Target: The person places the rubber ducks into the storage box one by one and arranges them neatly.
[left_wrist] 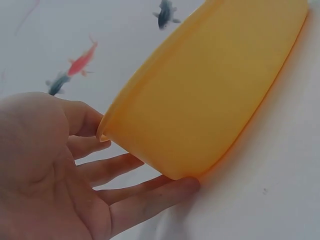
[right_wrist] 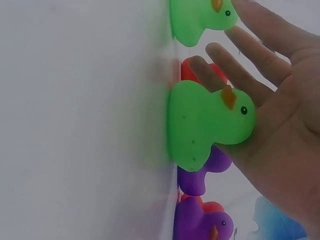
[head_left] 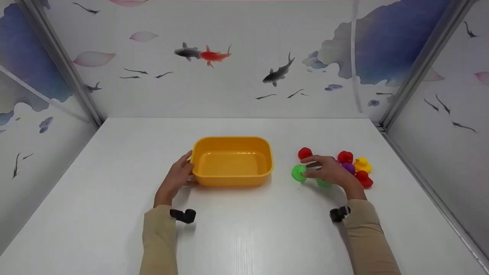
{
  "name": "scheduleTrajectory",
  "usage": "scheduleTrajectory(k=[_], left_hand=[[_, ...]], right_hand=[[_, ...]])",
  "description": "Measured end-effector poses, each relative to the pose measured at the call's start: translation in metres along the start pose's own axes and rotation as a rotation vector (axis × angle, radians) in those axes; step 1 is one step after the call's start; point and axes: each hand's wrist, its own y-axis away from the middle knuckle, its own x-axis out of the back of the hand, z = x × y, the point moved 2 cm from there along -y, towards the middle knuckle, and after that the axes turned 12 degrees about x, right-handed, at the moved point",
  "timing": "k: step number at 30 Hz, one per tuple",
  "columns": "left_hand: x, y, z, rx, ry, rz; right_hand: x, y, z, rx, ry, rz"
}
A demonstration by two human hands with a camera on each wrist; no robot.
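Observation:
An orange-yellow plastic basin sits on the table. My left hand holds its left end, thumb at the rim and fingers along the outer wall. To the basin's right, my right hand has its fingers spread, thumb and index tips at the head of a green duck. A second green duck stands under the palm. A red duck sits beyond the fingertips. The hand partly hides a purple duck behind it.
Right of my right hand, a cluster holds a purple duck, a red duck, a yellow duck and another red duck. Walls printed with fish enclose the white table at the back and sides.

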Motion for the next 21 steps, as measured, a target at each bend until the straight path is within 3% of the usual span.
scheduleTrajectory(k=[21], left_hand=[[0.0008,0.0025,-0.0008,0.010,0.012,-0.028]], right_hand=[[-0.0028,-0.0004,-0.0084,-0.035,0.064,0.012]])
